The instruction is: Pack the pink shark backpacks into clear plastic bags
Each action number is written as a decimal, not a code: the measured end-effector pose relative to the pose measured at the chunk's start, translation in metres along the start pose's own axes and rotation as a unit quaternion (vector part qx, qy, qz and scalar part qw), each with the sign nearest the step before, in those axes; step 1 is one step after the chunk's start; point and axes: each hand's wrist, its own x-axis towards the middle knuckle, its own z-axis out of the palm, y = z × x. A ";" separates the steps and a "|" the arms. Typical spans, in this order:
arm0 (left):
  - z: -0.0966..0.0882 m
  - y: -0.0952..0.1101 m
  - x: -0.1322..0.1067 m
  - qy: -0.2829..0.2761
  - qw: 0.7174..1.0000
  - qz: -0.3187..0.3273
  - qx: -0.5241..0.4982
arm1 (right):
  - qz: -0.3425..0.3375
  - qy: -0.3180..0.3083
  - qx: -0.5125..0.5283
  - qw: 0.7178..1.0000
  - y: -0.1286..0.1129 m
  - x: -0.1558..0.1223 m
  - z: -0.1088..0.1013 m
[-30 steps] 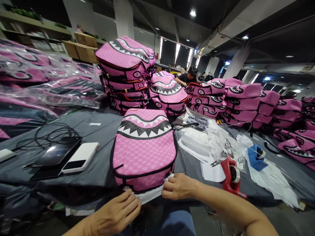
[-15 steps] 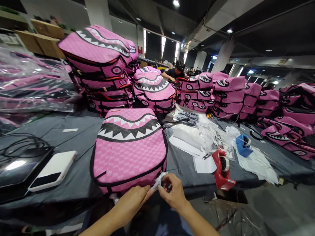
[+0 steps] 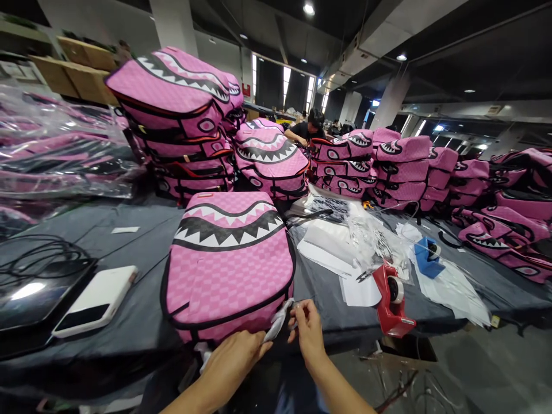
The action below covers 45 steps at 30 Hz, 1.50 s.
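Note:
A pink checkered backpack [image 3: 228,270] with a black-and-white shark-mouth print lies on the table in front of me. At its lower right corner hangs a strip of white wrapping [image 3: 278,323], thin and crumpled like tissue or plastic. My left hand [image 3: 241,353] is closed on the lower end of this strip, close against the bag's near edge. Just right of the strip, my right hand [image 3: 307,325] has its fingers curled together; what they hold, if anything, is too small to make out. More white wrapping shows below the bag, partly hidden by my left hand.
A red tape dispenser [image 3: 392,302] and a blue one [image 3: 429,257] stand to the right, near white sheets [image 3: 360,290] and clear plastic bags. At left lie a white power bank [image 3: 97,302] and black cables [image 3: 43,256]. Stacked pink backpacks [image 3: 172,109] rise behind; a person [image 3: 308,126] works beyond.
My right hand has drawn away from the white strip, a little to the right. My left hand stays low on the strip, which now hangs more stretched out. The backpack has barely shifted.

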 end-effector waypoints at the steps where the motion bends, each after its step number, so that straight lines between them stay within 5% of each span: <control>1: 0.000 0.001 -0.001 -0.001 1.000 0.002 0.003 | -0.060 0.001 -0.057 0.997 -0.004 -0.003 -0.001; 4: -0.001 0.002 -0.004 -0.006 1.000 0.006 0.017 | -0.210 -0.046 -0.271 0.938 -0.026 -0.005 -0.001; 10: 0.001 0.004 -0.002 -0.015 0.999 0.017 0.029 | -0.169 -0.141 -0.586 0.780 -0.066 0.007 0.016; 15: 0.001 0.005 -0.001 -0.010 0.999 0.016 0.036 | -0.211 -0.124 -0.632 0.735 -0.059 0.014 0.027; 18: 0.000 0.005 -0.003 0.000 0.999 0.022 0.035 | -0.257 -0.088 -0.565 0.779 -0.043 0.016 0.017; 20: 0.000 0.004 -0.004 0.005 0.999 0.028 0.033 | -0.246 -0.044 -0.425 0.870 -0.030 0.015 0.007; 22: 0.001 0.003 -0.003 0.009 0.999 0.031 0.034 | -0.156 -0.010 -0.215 0.964 -0.015 0.009 0.000; 24: 0.002 0.003 -0.003 0.010 0.999 0.031 0.036 | -0.036 0.015 -0.025 0.999 -0.001 0.000 0.000; 27: 0.001 0.004 -0.003 0.007 0.999 0.029 0.042 | 0.035 0.040 0.072 0.996 0.011 -0.010 0.009; 32: -0.005 0.006 -0.005 -0.008 0.999 0.026 0.047 | -0.013 0.061 0.006 0.998 0.003 0.001 0.021; 39: -0.008 0.007 -0.005 -0.028 0.999 0.019 0.041 | -0.002 0.092 0.122 0.988 0.018 0.018 0.032; 45: 0.000 0.000 -0.003 -0.036 0.998 0.022 0.053 | -0.075 0.159 -0.044 0.983 0.046 0.028 0.055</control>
